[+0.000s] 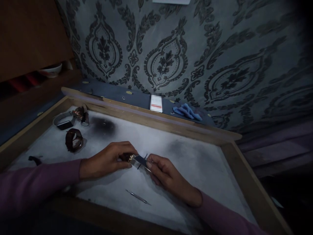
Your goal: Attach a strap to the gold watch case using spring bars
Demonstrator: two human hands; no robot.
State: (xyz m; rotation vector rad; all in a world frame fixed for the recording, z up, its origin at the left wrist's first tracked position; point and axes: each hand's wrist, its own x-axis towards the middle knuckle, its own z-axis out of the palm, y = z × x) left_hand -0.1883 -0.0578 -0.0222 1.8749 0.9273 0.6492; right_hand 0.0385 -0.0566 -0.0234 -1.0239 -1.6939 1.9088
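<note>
The left hand [109,161] is grasping a watch [131,158] between thumb and fingers, its gold-toned part showing at the fingertips. The right hand [162,169] is pinching a dark strip [141,160], the thumb pressing on top. The strip's far end is reaching the watch; whether the two are joined, one cannot tell. A thin dark bar [139,166] is lying crosswise to the strip, partly hidden by it. Both hands are working above the pale floor of a wooden tray [244,169], so the watch is hovering near its middle.

Nearer the person, a slim metal tool [137,196] is lying aslant on the tray floor, apart from both hands. In the far left corner, a smartwatch [64,122] with a pale band is resting beside a small cluster of watches [81,116]. A dark-strapped watch [74,140] is standing in a loop just nearer, and a black piece [35,160] is lying beyond the left sleeve [49,174]. Behind the tray, a white card [156,106], its print blurred, is sitting near a crumpled blue cloth [187,111]. A patterned wall [165,65] is rising behind them.
</note>
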